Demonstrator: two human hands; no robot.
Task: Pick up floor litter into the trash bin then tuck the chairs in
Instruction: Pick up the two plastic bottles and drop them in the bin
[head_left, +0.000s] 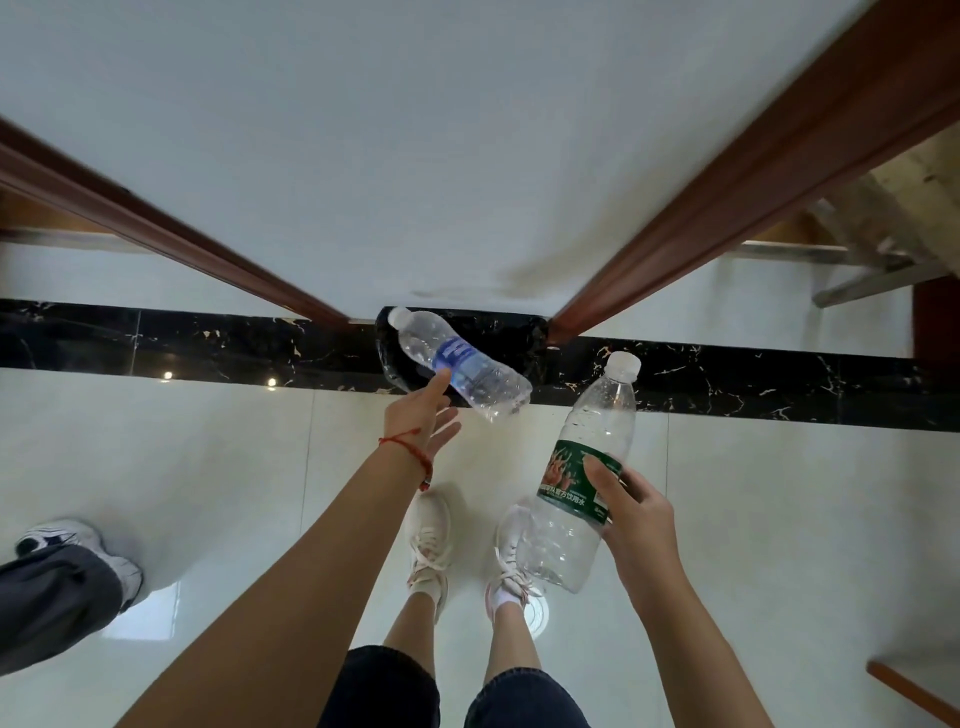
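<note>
Two bare forearms reach forward from the bottom of the view, above the person's own legs in dark cropped trousers and a pair of pale lace-up shoes (428, 545) planted on the glossy white floor (218, 467). On the right, the right hand (631, 519) has its fingers wrapped round the lower half of a clear green-label bottle (582, 483), which stands nearly upright with its white cap topmost and its base hanging over the right shoe. Further out, the left hand (421, 415), with a red string bracelet (410, 452) at the wrist, is spread with straight, relaxed fingers; only the tip of one finger meets or nearly meets the blue label of a second clear bottle (462, 364), and no finger curls round it. That blue-label bottle lies tilted, cap pointing up and to the left, directly over the mouth of a black trash bin (514, 338). The bin stands on a black marble strip (182, 338) in the floor, against the white wall (467, 156) between two brown wooden door frames. At the left edge stands another person's foot in a white sneaker (78, 545) below grey trousers.
</note>
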